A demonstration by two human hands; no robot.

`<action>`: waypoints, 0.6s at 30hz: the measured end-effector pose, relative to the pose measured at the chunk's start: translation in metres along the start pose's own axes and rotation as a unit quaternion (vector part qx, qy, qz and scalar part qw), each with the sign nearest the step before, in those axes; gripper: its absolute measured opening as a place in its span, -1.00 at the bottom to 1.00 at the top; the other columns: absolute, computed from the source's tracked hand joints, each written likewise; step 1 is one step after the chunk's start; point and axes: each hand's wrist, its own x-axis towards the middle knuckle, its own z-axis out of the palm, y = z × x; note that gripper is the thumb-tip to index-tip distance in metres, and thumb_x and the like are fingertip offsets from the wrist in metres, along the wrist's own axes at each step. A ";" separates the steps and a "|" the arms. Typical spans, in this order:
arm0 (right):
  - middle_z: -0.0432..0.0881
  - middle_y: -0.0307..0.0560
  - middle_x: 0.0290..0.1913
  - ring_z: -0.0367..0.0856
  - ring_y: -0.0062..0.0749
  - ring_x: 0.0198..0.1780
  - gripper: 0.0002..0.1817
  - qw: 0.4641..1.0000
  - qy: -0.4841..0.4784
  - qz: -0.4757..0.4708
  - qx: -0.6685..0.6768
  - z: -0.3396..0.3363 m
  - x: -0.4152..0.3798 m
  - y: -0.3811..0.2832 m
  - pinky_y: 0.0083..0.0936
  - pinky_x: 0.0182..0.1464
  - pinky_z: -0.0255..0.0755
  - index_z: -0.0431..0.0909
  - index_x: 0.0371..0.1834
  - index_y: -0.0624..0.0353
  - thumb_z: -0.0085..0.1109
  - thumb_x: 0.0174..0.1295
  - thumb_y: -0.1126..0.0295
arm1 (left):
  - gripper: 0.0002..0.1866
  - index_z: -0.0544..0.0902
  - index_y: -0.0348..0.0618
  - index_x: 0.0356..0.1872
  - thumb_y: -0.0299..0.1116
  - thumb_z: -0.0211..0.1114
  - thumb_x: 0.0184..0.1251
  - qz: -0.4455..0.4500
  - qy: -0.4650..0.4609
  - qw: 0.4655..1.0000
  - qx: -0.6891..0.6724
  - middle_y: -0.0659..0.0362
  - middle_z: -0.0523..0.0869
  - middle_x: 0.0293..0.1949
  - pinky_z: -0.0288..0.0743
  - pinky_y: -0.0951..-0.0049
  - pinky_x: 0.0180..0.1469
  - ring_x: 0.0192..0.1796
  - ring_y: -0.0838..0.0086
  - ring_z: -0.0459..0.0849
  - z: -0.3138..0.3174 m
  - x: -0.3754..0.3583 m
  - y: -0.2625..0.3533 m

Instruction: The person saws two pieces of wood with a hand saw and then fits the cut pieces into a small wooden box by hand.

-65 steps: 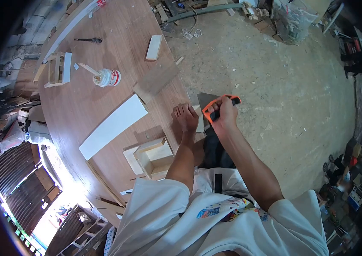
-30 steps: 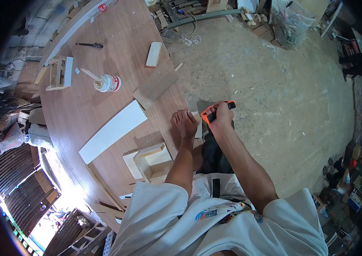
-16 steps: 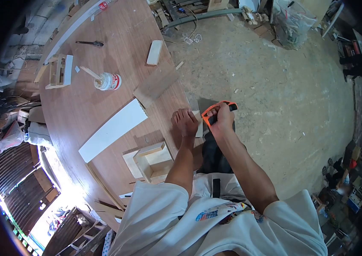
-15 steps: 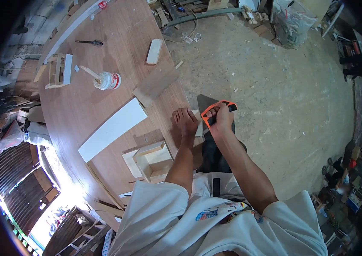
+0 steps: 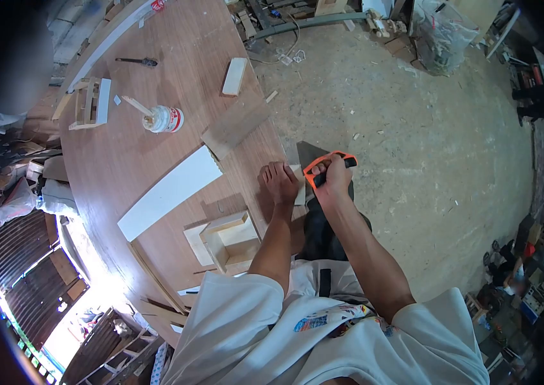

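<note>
My right hand (image 5: 331,172) is wrapped round the orange and black handle of a handsaw (image 5: 310,153), just off the table's right edge. The saw's grey blade points up and away from me, beside a pale piece of wood (image 5: 299,186) that juts past the edge. On that piece and the tabletop lies my left hand (image 5: 279,183), palm down with its fingers stretched out. Left of it are a long white board (image 5: 170,194) and an open wooden box (image 5: 232,244). A thin brown board (image 5: 237,125) lies farther up, near the edge.
On the brown table (image 5: 156,154) stand a white jar (image 5: 163,120) with a stick in it, a brush (image 5: 137,61), a small white-topped block (image 5: 234,76) and a small wooden frame (image 5: 90,102). A plastic bag (image 5: 442,38) sits on the concrete floor (image 5: 426,167).
The view has shifted very slightly. Both hands and the saw keep nearly the same places.
</note>
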 end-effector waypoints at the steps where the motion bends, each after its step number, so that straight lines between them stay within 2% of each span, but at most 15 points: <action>1: 0.24 -0.16 -0.63 0.22 -0.43 -0.66 -0.91 1.000 -0.017 -0.020 0.005 -0.003 -0.002 0.003 -0.44 -0.62 0.22 0.23 -0.51 0.18 -0.12 0.11 0.57 | -0.82 0.49 -0.23 -0.34 -0.32 0.06 0.32 -0.007 -0.010 1.000 0.007 -0.04 0.49 -0.30 0.27 0.06 0.03 -0.11 0.03 0.46 -0.003 -0.002 0.001; 2: 0.24 -0.17 -0.62 0.21 -0.44 -0.67 -0.86 1.000 -0.007 -0.020 -0.013 0.008 -0.001 0.000 -0.44 -0.64 0.22 0.23 -0.51 0.16 -0.13 0.21 0.52 | -0.82 0.49 -0.23 -0.34 -0.32 0.06 0.32 -0.007 -0.010 1.000 0.006 -0.04 0.49 -0.30 0.27 0.06 0.03 -0.11 0.03 0.46 -0.001 -0.004 -0.002; 6: 0.25 -0.16 -0.62 0.19 -0.44 -0.69 -0.81 1.000 -0.006 0.013 -0.026 0.005 -0.008 -0.002 -0.43 -0.64 0.23 0.24 -0.51 0.14 -0.17 0.30 0.46 | -0.82 0.49 -0.23 -0.33 -0.32 0.07 0.31 0.000 0.002 1.000 -0.024 -0.04 0.49 -0.29 0.27 0.06 0.03 -0.11 0.02 0.46 0.006 0.000 -0.005; 9: 0.25 -0.16 -0.63 0.19 -0.45 -0.68 -0.81 0.999 -0.025 -0.023 -0.003 0.002 -0.017 -0.003 -0.44 -0.64 0.23 0.23 -0.52 0.16 -0.16 0.29 0.47 | -0.85 0.49 -0.20 -0.33 -0.33 0.06 0.30 -0.002 0.010 1.000 -0.011 -0.01 0.49 -0.30 0.25 0.07 0.02 -0.11 0.04 0.45 0.005 -0.002 -0.003; 10: 0.26 -0.17 -0.62 0.21 -0.46 -0.66 -0.80 1.000 -0.015 0.012 -0.009 0.006 -0.018 -0.006 -0.47 -0.62 0.23 0.23 -0.52 0.16 -0.15 0.30 0.46 | -0.87 0.48 -0.17 -0.33 -0.34 0.05 0.29 0.000 0.010 1.000 -0.001 0.02 0.49 -0.31 0.23 0.08 0.00 -0.11 0.06 0.45 0.001 -0.003 -0.001; 13: 0.27 -0.17 -0.61 0.21 -0.48 -0.66 -0.81 1.000 0.007 0.017 -0.006 0.006 -0.006 -0.005 -0.48 -0.62 0.22 0.23 -0.52 0.15 -0.14 0.29 0.48 | -0.87 0.49 -0.17 -0.33 -0.34 0.05 0.29 0.024 0.041 0.999 0.011 0.02 0.49 -0.31 0.24 0.08 0.01 -0.11 0.06 0.45 0.005 -0.002 -0.005; 14: 0.21 -0.24 -0.60 0.20 -0.53 -0.59 -0.84 1.000 -0.019 0.008 -0.023 0.006 -0.024 -0.009 -0.51 -0.57 0.23 0.27 -0.54 0.16 -0.15 0.20 0.55 | -0.86 0.49 -0.18 -0.33 -0.34 0.04 0.30 0.016 0.031 0.999 0.020 0.02 0.50 -0.30 0.24 0.09 0.01 -0.10 0.07 0.45 0.004 -0.002 -0.004; 18: 0.21 -0.24 -0.60 0.20 -0.53 -0.61 -0.85 0.999 -0.015 -0.014 -0.031 0.012 -0.019 -0.006 -0.51 -0.58 0.21 0.27 -0.55 0.15 -0.15 0.19 0.55 | -0.83 0.49 -0.23 -0.30 -0.33 0.05 0.31 -0.011 -0.004 1.000 -0.014 -0.03 0.50 -0.29 0.24 0.02 0.08 -0.07 0.00 0.45 0.001 -0.002 -0.002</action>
